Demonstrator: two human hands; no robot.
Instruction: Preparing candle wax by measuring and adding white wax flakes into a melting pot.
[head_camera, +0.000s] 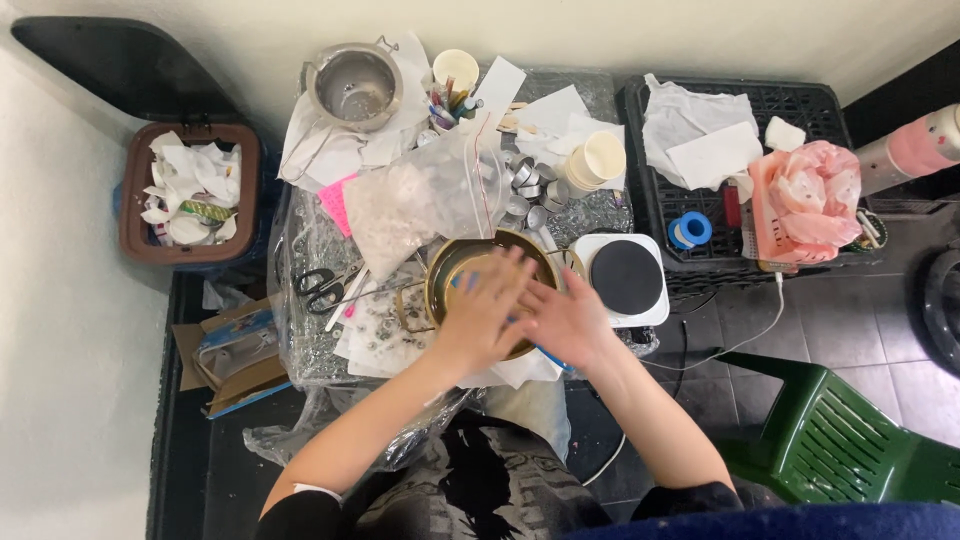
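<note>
At far left, a brown bin (135, 190) brims with crumpled paper, and black scissors (320, 287) lie on the plastic-covered table (300, 350) beside it. Further right, at the table's near edge, your left hand (480, 312) lies flat with fingers spread over a round brass-coloured bowl (445, 268); being round, the bowl shows no long axis, and its mouth faces up. Your right hand (567, 318) rests open just beside the left, fingers pointing far and left, overlapping the bowl's right rim; neither hand is clenched on anything. Beyond the bowl sit a clear zip bag (420, 195) and a steel pot (354, 85). Right of your hands stands a white hotplate (625, 278) with a black disc. Farther right, a black crate (800, 105) holds white paper and a pink basket (805, 205).
</note>
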